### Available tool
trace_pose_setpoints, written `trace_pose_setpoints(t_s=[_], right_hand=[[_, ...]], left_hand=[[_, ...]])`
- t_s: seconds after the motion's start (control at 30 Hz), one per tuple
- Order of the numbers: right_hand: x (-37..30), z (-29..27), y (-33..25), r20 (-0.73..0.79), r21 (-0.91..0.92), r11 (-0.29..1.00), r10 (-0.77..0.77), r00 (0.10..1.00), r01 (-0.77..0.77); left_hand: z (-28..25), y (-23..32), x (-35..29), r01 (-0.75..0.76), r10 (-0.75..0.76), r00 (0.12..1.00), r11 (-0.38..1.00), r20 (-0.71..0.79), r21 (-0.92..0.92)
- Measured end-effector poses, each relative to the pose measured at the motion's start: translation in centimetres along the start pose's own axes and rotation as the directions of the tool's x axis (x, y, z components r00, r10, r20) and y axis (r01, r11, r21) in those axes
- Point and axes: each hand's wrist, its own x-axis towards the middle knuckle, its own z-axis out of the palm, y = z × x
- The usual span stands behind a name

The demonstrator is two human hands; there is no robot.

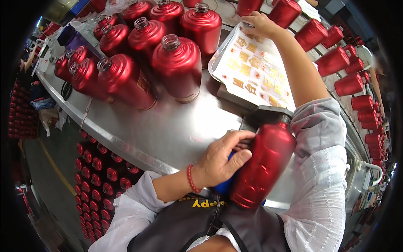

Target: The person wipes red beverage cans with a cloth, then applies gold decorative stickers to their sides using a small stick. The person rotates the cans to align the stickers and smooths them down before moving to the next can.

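A glossy red bottle leans at a slant close to my chest, its neck by a dark bracket. My left hand is loosely curled at the bottle's left side, thumb and forefinger apart, fingertips at its edge. Something blue shows beneath that hand. Farther off, my right hand reaches over a white sheet of gold character stickers. Its bent fingers close on the sheet's far corner; whether a single sticker is pinched there is hidden. The sheet lies on a tray.
Several red bottles stand upright on the metal table at left. A purple bottle is behind them. More red bottles fill a floor stack below and a line along the right.
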Motion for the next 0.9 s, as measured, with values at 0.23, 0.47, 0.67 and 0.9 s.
trace_pose_setpoints(t_s=[0.23, 0.47, 0.67, 0.9], right_hand=[[2.9, 1.5, 3.3, -0.038, 0.096, 0.926, -0.363, 0.931, 0.365], [0.3, -0.9, -0.6, -0.290, 0.118, 0.940, -0.275, 0.917, 0.319], [-3.6, -3.3, -1.7, -0.468, 0.188, 0.927, -0.206, 0.859, 0.325], [-9.1, -10.1, -3.1, -0.074, 0.631, 0.715, 0.440, 0.895, -0.300]], left_hand=[[0.1, 0.0, 0.3, -0.035, 0.036, 0.999, 0.999, -0.007, 0.020], [0.1, 0.2, 0.4, 0.000, 0.000, 1.000, 1.000, -0.008, 0.006], [0.4, -0.2, 0.3, -0.006, 0.006, 1.000, 1.000, -0.010, -0.015], [0.3, -0.1, 0.1, -0.004, 0.004, 1.000, 1.000, -0.027, -0.009]])
